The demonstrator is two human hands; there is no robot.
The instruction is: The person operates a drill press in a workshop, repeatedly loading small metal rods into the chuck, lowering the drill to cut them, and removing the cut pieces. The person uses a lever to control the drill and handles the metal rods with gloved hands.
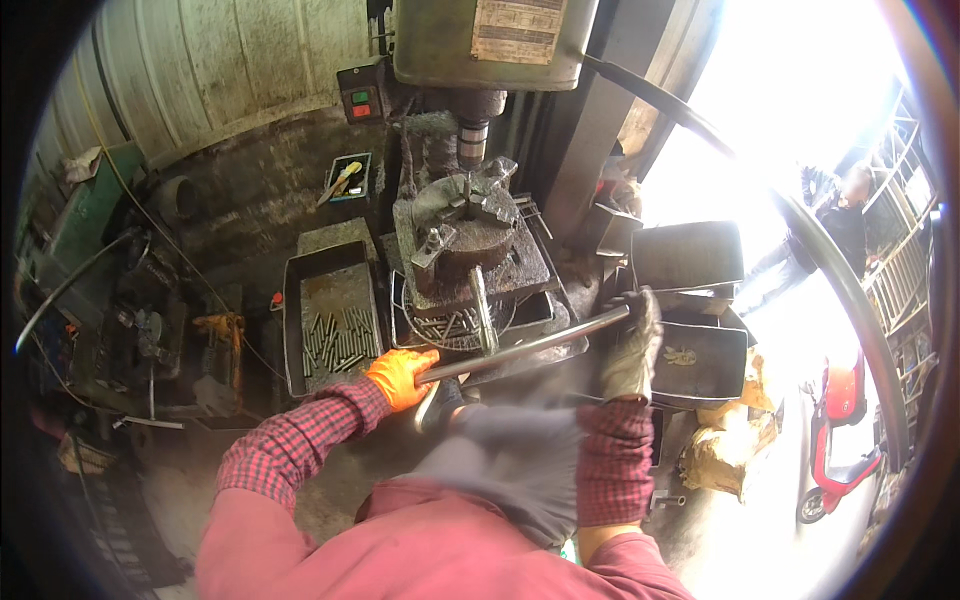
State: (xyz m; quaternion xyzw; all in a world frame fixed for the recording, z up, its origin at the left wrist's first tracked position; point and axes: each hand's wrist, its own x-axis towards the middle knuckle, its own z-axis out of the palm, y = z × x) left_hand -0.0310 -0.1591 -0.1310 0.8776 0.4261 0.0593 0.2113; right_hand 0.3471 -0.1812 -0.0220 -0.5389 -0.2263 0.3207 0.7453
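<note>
My left hand (401, 379), in an orange glove, is closed around the left end of a long round metal bar (540, 341). The bar slants up to the right, across the lower end of a shiny metal rod (482, 308). That rod sticks out toward me from a three-jaw chuck (465, 213) on the drill press table. My right hand (632, 348), in a dirty grey glove, is at the bar's right end. Its fingers are smeared, so I cannot tell whether they grip the bar. Above the chuck hangs the drill press spindle (472, 143).
A tray (289, 330) holding several short metal pins stands left of the press. More pins lie in a round container (440, 330) under the chuck. Dark bins (690, 345) stand at right. A switch box (360, 95) is by the wall. Outside are a red scooter (840, 430) and another person (845, 215).
</note>
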